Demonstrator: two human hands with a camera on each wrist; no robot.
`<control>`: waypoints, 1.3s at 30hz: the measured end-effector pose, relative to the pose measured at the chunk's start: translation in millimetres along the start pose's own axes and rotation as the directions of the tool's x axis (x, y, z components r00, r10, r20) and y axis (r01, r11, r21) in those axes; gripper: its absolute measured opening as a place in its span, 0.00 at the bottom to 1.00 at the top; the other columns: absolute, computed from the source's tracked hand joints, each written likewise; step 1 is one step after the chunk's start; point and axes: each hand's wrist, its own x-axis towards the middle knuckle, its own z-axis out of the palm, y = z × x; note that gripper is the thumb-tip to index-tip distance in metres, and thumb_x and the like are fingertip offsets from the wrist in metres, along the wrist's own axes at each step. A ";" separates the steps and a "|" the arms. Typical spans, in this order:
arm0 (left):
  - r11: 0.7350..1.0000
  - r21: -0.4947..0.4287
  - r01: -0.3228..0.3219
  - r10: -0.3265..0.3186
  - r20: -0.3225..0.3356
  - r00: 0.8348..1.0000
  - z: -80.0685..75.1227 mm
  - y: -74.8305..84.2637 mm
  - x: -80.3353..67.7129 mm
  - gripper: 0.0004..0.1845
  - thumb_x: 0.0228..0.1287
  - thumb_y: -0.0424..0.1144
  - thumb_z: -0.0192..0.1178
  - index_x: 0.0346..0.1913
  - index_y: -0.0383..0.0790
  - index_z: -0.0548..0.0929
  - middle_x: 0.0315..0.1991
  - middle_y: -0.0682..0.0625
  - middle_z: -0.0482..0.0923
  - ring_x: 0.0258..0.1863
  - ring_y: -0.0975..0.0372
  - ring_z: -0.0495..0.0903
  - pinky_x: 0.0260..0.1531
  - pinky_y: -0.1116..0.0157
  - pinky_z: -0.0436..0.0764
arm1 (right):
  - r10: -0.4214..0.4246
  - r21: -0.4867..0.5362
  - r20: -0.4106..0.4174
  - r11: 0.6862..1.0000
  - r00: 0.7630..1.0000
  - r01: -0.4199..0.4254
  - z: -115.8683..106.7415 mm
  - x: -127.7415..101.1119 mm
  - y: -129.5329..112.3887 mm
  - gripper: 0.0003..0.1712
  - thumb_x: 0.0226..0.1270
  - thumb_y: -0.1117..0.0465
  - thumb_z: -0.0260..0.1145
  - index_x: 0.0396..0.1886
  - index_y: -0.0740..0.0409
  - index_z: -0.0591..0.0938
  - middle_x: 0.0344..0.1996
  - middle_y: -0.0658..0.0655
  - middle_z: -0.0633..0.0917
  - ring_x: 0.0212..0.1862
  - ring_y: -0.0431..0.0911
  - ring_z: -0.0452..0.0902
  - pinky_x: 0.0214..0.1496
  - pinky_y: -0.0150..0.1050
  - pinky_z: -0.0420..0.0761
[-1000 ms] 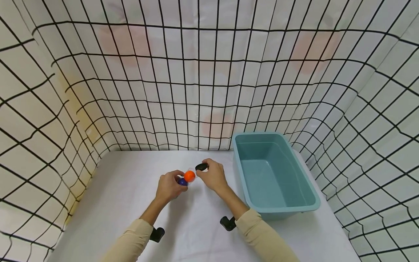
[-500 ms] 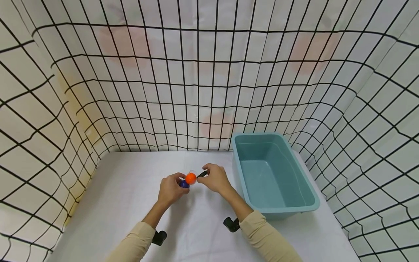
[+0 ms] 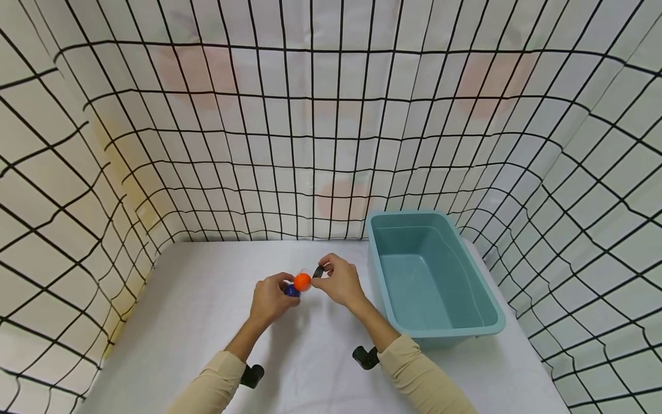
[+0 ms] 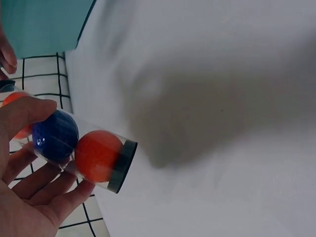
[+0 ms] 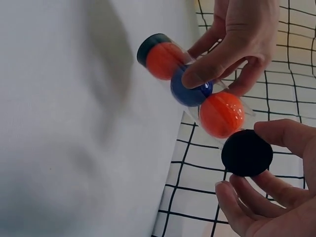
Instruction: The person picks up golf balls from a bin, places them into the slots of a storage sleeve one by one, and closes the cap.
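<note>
My left hand point(image 3: 270, 298) grips a clear plastic tube point(image 4: 69, 168) around its middle. Inside sit a blue ball point(image 4: 56, 136) and two orange balls, one orange ball point(image 4: 98, 156) next to the dark end cap point(image 4: 122, 167) and another orange ball point(image 5: 222, 114) at the uncapped end. Between thumb and fingertips, my right hand point(image 3: 341, 282) pinches a round black cap point(image 5: 247, 153), held right at that uncapped end. The tube tilts above the white table, casting a shadow on it.
A teal plastic bin point(image 3: 383, 276) stands on the white table point(image 3: 207, 299) to the right of my hands. Black netting point(image 3: 336, 138) over pale cloth walls surrounds the table at the back and both sides.
My right hand has turned the black cap and brought it closer to the tube's end, shifting slightly down and right. The left hand has moved a little to the right with the tube.
</note>
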 end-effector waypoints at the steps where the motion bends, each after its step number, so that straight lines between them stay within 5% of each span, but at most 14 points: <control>1: 1.000 -0.001 -0.001 0.001 0.002 1.000 0.6 0.5 -0.2 0.23 0.45 0.37 0.80 0.48 0.41 0.88 0.35 0.44 0.88 0.34 0.56 0.84 0.41 0.56 0.87 | -0.004 0.011 -0.001 1.000 1.000 0.004 0.5 0.4 0.5 0.21 0.55 0.57 0.76 0.48 0.58 0.83 0.41 0.59 0.89 0.43 0.51 0.79 0.41 0.42 0.77; 13: 0.999 -0.016 -0.030 0.030 0.006 1.000 4.2 4.9 -1.4 0.22 0.46 0.37 0.79 0.48 0.42 0.88 0.32 0.46 0.87 0.31 0.57 0.82 0.37 0.58 0.87 | -0.001 0.161 0.034 0.987 0.999 -0.004 2.3 3.0 4.6 0.20 0.57 0.58 0.76 0.49 0.57 0.86 0.44 0.59 0.89 0.43 0.51 0.88 0.39 0.40 0.83; 25: 0.996 -0.074 -0.041 0.042 0.010 0.999 14.9 1.3 -2.9 0.22 0.45 0.36 0.79 0.47 0.42 0.87 0.33 0.46 0.88 0.25 0.60 0.80 0.26 0.65 0.82 | 0.018 0.120 0.097 0.992 0.995 -0.030 0.7 4.4 4.3 0.22 0.55 0.58 0.78 0.51 0.58 0.88 0.43 0.56 0.91 0.42 0.48 0.85 0.36 0.37 0.80; 33: 0.998 -0.052 -0.038 0.037 -0.009 0.999 18.6 0.2 -3.6 0.21 0.45 0.36 0.80 0.46 0.43 0.87 0.36 0.45 0.88 0.33 0.56 0.82 0.38 0.57 0.85 | 0.037 0.108 0.118 0.993 0.992 -0.050 2.7 3.2 3.3 0.21 0.54 0.59 0.78 0.49 0.58 0.89 0.41 0.58 0.90 0.39 0.47 0.83 0.35 0.37 0.80; 39: 0.998 -0.063 -0.029 0.030 0.005 1.000 21.7 -1.7 -4.3 0.22 0.45 0.35 0.80 0.46 0.43 0.86 0.36 0.45 0.88 0.33 0.56 0.82 0.35 0.59 0.85 | 0.019 0.082 0.103 0.996 0.995 -0.027 6.0 2.8 5.6 0.19 0.54 0.58 0.79 0.47 0.58 0.89 0.38 0.56 0.90 0.37 0.46 0.80 0.33 0.37 0.78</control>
